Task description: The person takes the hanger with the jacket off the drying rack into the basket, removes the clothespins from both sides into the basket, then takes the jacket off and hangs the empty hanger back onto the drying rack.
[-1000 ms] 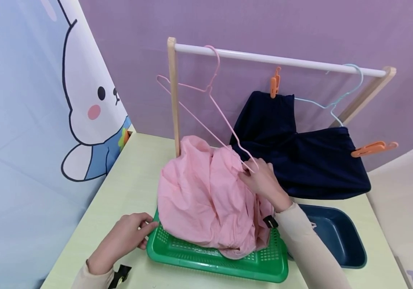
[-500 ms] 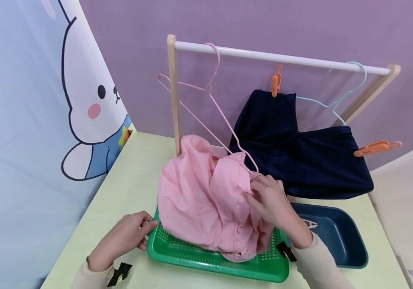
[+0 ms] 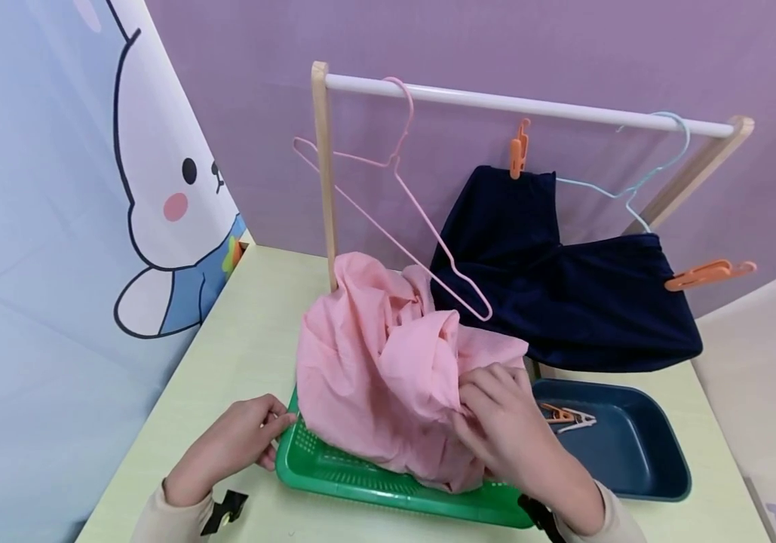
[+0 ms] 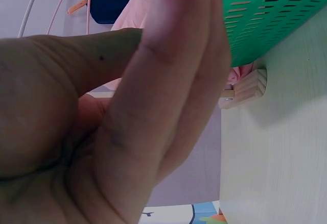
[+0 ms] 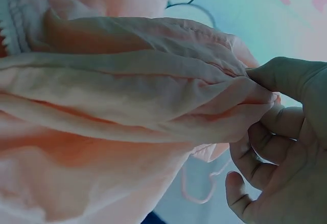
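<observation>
A crumpled pink garment (image 3: pixel 374 369) lies heaped in a green perforated basket (image 3: pixel 360 483) on the pale table. My right hand (image 3: pixel 479 396) sits on the heap's near right side; the right wrist view shows its thumb and fingers (image 5: pixel 260 101) pinching a fold of the pink fabric (image 5: pixel 127 91). My left hand (image 3: pixel 272 437) holds the basket's left rim, its fingers (image 4: pixel 179 55) lying against the green wall (image 4: pixel 271 20). An empty pink wire hanger (image 3: pixel 394 188) hangs from the white rail (image 3: pixel 530 109) above the heap, touched by neither hand.
A navy garment (image 3: pixel 564 286) hangs on a light blue hanger (image 3: pixel 639 181), held by orange clips (image 3: pixel 516 148). A dark blue tray (image 3: pixel 682 467) with loose clips (image 3: pixel 564 417) stands right of the basket. The rack's wooden post (image 3: pixel 324 173) rises behind the heap.
My right hand left the pink hanger's lower end and moved down and toward me, taking hold of the pink fabric. The hanger now hangs free. The left hand stayed put.
</observation>
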Motion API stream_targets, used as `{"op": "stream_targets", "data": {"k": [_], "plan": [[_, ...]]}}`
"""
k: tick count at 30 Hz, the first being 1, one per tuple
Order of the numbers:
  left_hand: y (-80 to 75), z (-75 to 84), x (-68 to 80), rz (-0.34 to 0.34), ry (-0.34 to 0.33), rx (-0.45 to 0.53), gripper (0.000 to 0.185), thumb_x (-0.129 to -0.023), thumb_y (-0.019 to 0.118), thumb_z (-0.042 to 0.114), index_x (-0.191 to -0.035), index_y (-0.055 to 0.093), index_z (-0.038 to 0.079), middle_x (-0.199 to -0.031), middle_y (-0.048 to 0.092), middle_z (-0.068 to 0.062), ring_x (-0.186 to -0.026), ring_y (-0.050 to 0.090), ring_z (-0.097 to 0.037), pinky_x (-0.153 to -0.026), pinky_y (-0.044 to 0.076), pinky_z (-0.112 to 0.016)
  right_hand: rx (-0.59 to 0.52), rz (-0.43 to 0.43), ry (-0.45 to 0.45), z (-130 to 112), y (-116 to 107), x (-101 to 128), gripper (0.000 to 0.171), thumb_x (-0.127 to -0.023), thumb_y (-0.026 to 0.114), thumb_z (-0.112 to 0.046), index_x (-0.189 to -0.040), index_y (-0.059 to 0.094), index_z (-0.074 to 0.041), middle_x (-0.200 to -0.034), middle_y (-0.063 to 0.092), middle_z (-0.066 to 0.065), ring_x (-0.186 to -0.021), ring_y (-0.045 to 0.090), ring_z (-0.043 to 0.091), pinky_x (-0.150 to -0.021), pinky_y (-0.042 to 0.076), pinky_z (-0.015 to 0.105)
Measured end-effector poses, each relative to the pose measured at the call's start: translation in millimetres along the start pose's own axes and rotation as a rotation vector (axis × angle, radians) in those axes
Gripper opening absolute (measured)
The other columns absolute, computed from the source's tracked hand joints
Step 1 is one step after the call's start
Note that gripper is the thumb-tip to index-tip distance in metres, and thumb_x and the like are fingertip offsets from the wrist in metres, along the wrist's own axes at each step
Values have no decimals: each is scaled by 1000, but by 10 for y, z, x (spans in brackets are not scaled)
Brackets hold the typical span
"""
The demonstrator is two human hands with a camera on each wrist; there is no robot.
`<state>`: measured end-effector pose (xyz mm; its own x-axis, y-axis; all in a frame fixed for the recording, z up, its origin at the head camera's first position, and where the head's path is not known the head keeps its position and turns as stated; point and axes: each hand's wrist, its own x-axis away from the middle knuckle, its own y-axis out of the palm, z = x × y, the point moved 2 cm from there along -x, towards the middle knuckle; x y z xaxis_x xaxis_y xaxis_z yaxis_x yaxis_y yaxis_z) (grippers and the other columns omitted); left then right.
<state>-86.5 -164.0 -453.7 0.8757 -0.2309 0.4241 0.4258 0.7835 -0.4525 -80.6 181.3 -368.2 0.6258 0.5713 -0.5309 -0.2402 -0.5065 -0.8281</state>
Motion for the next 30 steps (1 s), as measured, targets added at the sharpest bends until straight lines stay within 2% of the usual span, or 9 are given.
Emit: {"op": "stream_targets", "data": {"k": [5, 10, 15, 17, 19, 21, 23, 27, 30], "plan": [[2, 1, 3, 2, 7, 12, 18, -103, 59, 19, -95, 60, 2, -66, 56, -9, -54, 62, -22, -54, 57, -37, -18, -20, -33, -193, -79, 11, 35, -106, 43, -34, -82, 61, -17, -97, 60, -4, -89, 52, 18, -79, 33, 39], [6, 5, 2, 3, 18, 14, 18, -103, 59, 18, -94, 61, 2, -66, 57, -9, -54, 62, -22, -52, 56, -34, -37, -10, -72, -321, -143, 18, 31, -104, 41, -29, -84, 61, -17, -95, 59, -6, -88, 51, 17, -80, 33, 36], [10, 12, 5, 8, 12, 5, 18, -103, 58, 18, -94, 61, 3, -66, 57, -9, -54, 62, -22, -52, 56, -33, -25, -49, -83, -326, -112, 18, 32, -105, 40, -30, -86, 63, -19, -95, 60, -7, -90, 52, 15, -81, 34, 37], [12, 14, 4, 9, 10, 4, 18, -103, 59, 18, -94, 61, 3, -65, 57, -9, -53, 62, -21, -52, 56, -33, -6, -75, -81, -295, -62, 27, 29, -105, 44, -30, -87, 65, -19, -95, 60, -8, -90, 52, 15, -80, 35, 37], [14, 15, 3, 11, 10, 1, 18, -103, 59, 18, -95, 61, 3, -65, 57, -9, -53, 62, -21, -52, 56, -34, 14, -100, -77, -253, 3, 38, 19, -101, 56, -27, -88, 67, -19, -95, 60, -9, -90, 51, 15, -80, 37, 38], [15, 16, 0, 12, 10, -1, 18, -103, 59, 18, -95, 62, 2, -65, 57, -8, -53, 62, -21, -52, 56, -34, 46, -130, -64, -208, 81, 49, 8, -93, 67, -26, -87, 68, -20, -95, 60, -9, -91, 51, 14, -79, 38, 39], [15, 18, 0, 14, 6, -3, 18, -103, 59, 18, -95, 62, 2, -65, 57, -8, -53, 62, -21, -52, 56, -34, 92, -170, -55, -176, 171, 52, 8, -85, 76, -24, -87, 69, -21, -95, 60, -9, -90, 51, 15, -79, 38, 40], [13, 25, 3, 17, -10, -4, 17, -103, 59, 18, -96, 62, 3, -65, 57, -9, -53, 62, -21, -53, 56, -33, 205, -307, -58, -150, 371, 56, 11, -84, 80, -30, -88, 72, -23, -94, 61, -8, -90, 51, 16, -77, 39, 40], [13, 29, 3, 13, -16, 0, 17, -103, 59, 18, -96, 62, 2, -65, 57, -9, -54, 63, -22, -53, 56, -33, 241, -409, -74, -158, 473, 71, 16, -85, 78, -37, -91, 74, -23, -95, 62, -7, -89, 52, 17, -78, 39, 40]]}}
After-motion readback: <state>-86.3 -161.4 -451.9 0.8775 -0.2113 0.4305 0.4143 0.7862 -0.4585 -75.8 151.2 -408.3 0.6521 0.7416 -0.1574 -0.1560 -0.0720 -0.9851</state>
